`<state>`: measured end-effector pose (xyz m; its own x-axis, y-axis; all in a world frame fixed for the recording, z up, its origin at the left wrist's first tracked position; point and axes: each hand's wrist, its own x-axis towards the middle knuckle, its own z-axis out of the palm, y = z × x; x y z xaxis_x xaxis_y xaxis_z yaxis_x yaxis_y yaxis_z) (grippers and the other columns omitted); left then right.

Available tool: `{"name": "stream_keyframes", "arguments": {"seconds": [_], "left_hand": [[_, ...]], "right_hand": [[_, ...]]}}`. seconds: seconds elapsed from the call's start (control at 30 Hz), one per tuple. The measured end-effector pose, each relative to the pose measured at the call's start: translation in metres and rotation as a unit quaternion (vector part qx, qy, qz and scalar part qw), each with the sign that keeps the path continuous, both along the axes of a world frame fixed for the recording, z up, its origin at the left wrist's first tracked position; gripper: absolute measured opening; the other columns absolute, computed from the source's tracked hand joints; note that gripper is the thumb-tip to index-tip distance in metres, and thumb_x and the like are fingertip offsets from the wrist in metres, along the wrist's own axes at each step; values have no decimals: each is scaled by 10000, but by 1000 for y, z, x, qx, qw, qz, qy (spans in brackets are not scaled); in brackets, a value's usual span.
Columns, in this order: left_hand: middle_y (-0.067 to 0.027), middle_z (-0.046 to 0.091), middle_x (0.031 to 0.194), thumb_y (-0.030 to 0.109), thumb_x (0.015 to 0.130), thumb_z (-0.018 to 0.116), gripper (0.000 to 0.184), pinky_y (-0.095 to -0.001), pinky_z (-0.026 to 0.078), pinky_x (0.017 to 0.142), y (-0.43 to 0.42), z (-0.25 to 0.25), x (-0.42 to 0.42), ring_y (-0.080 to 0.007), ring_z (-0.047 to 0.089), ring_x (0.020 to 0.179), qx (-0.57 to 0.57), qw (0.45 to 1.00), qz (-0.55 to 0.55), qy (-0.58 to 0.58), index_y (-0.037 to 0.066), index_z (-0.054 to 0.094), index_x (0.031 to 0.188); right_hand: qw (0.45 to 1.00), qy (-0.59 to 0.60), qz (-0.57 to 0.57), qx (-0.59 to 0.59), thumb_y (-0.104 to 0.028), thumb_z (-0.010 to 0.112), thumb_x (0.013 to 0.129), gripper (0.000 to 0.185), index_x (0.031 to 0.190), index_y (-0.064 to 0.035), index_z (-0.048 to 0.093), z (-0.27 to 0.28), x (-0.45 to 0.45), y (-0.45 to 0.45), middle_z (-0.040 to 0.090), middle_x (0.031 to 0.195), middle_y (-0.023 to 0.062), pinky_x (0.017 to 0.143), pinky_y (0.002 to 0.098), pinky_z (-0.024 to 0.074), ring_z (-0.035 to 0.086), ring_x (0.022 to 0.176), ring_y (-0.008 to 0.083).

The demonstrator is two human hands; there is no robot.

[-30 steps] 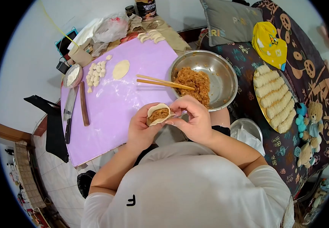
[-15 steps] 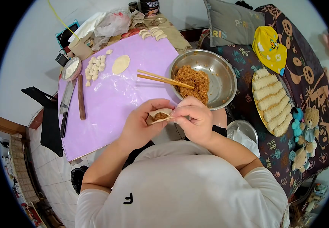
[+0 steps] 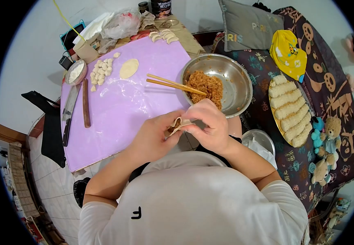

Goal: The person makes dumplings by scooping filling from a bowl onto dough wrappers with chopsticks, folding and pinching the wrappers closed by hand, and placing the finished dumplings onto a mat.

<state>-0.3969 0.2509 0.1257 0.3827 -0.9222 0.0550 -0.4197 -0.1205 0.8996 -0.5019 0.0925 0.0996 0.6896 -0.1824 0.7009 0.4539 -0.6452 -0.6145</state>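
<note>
A dumpling [image 3: 178, 125] with brown filling showing inside its wrapper is held between both hands, over the near edge of the purple mat. My left hand [image 3: 154, 135] cups its left side, thumb and fingers around it. My right hand [image 3: 207, 126] pinches the right end of the wrapper. Just beyond the hands stands a steel bowl [image 3: 238, 87] of minced filling [image 3: 204, 85], with a pair of chopsticks [image 3: 170, 84] resting in it. On the mat [image 3: 111, 143] lie a flat round wrapper [image 3: 129, 68] and a cluster of dough pieces [image 3: 101, 71].
A knife [image 3: 68, 110], rolling pin [image 3: 86, 104] and bowl of flour [image 3: 76, 72] are at the mat's left. Finished dumplings [image 3: 164, 36] lie at its far edge. To the right are a tray of pale rolls [image 3: 289, 110], a cushion [image 3: 250, 28], a steel basin [image 3: 266, 136] and plush toys [image 3: 331, 130].
The dumpling has turned and its wrapper is more folded, with less filling showing. My right hand has shifted its grip, its fingers now further over the right end.
</note>
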Motion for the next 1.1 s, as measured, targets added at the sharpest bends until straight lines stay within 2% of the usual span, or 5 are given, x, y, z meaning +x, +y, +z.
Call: {"name": "stream_keyframes", "arguments": {"seconds": [0.33, 0.73, 0.83, 0.93, 1.1], "left_hand": [[-88, 601, 1140, -12, 877, 582, 393, -261, 474, 875, -1, -18, -4, -126, 578, 1013, -74, 934, 31, 349, -31, 487, 1258], [-121, 634, 960, 40, 830, 605, 462, -273, 526, 683, 0, -15, -11, -106, 637, 806, -62, 996, 4, -66, 110, 515, 1278], [-95, 645, 1013, 33, 864, 578, 417, -265, 526, 742, 0, -18, -14, -105, 633, 882, -80, 997, 12, -8, 67, 510, 1274], [-81, 618, 1108, -6, 890, 542, 385, -258, 493, 837, -5, -28, -14, -124, 595, 978, -121, 941, 26, 316, -32, 489, 1270], [-57, 611, 1134, 47, 950, 469, 365, -254, 484, 869, -7, -41, -13, -117, 594, 989, -121, 945, -16, 303, -8, 464, 1310]], "right_hand": [[993, -7, -26, 112, -15, 705, 719, 139, 844, -66, 675, -14, -6, 7, 581, 815, 51, 635, 292, 438, 546, 740, 196], [999, -1, -37, -18, -72, 739, 704, 145, 838, -77, 686, 1, -9, 3, 570, 825, 37, 673, 330, 432, 522, 770, 221], [999, -20, -30, -22, -66, 736, 706, 151, 848, -67, 682, -5, -12, 2, 567, 837, 43, 680, 330, 436, 530, 771, 227], [997, -60, -29, 27, -54, 732, 712, 163, 866, -58, 678, -20, -11, 4, 564, 866, 48, 686, 323, 442, 538, 774, 229], [996, 5, -59, 63, -35, 721, 719, 154, 865, -57, 678, -10, -12, 15, 563, 901, 55, 690, 316, 447, 542, 784, 223]]}}
